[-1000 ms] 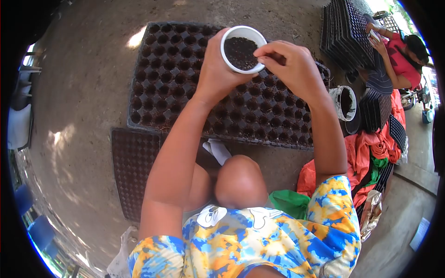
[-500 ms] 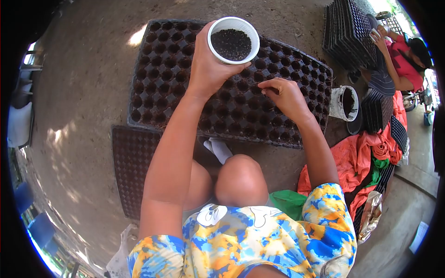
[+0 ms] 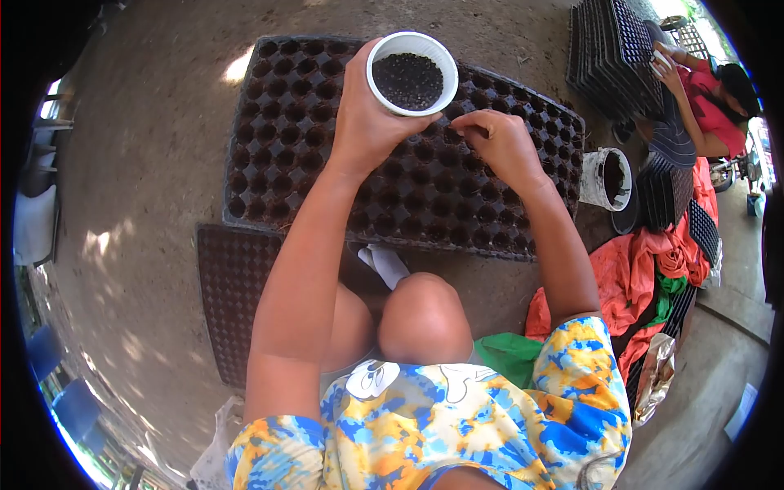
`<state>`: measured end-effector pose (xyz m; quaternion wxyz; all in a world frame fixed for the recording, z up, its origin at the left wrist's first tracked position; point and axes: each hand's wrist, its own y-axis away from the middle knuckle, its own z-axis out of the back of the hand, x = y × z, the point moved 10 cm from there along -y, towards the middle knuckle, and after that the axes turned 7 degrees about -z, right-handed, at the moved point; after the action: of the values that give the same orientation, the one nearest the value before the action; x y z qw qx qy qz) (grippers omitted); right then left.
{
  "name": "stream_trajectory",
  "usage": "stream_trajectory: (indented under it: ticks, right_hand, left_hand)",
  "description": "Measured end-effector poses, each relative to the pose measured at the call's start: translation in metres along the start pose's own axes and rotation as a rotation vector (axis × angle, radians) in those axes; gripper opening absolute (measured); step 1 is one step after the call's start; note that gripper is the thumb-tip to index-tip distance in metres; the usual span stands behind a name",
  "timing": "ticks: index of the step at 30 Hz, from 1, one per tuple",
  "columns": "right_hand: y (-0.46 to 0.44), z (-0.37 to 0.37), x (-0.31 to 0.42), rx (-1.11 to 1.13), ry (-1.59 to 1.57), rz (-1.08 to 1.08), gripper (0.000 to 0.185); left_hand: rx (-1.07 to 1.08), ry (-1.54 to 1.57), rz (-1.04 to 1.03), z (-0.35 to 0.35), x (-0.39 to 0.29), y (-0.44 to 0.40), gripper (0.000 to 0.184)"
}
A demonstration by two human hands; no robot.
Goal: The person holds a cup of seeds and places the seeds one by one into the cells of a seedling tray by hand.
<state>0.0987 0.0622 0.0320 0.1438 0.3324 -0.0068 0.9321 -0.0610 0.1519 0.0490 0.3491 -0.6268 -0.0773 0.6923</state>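
Note:
My left hand (image 3: 359, 131) is wrapped round a white plastic cup (image 3: 451, 65) and holds it above the far part of a black seedling tray (image 3: 282, 180). Small dark seeds (image 3: 408, 82) lie inside the cup. The tray has rows of round cells lined with dark soil. Just right of the cup, low over the cells, is my right hand (image 3: 502, 147), thumb and fingertips pinched together. Whatever sits between those fingertips is too small to make out.
Another cell tray (image 3: 237, 302) lies at the near left. To the right stand a soil-stained white bucket (image 3: 590, 180), stacked black trays (image 3: 612, 61) and a crumpled orange sheet (image 3: 604, 273). A co-worker in a red shirt (image 3: 710, 110) sits at far right.
My right hand has moved away from me and slightly left, over cells nearer the cup. My left hand and the cup stay almost where they were.

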Motion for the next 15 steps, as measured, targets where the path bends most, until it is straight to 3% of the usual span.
stream_trajectory:
  ticks: [6, 15]
  right_hand:
    - [-0.005, -0.006, 0.004, 0.088, 0.086, 0.052, 0.02]
    - [-0.017, 0.0, 0.003, 0.016, 0.213, 0.095, 0.016]
  left_hand:
    - [-0.031, 0.119, 0.04, -0.002, 0.009, 0.002, 0.093]
    - [-0.036, 0.124, 0.051, 0.0, 0.007, 0.002, 0.092]
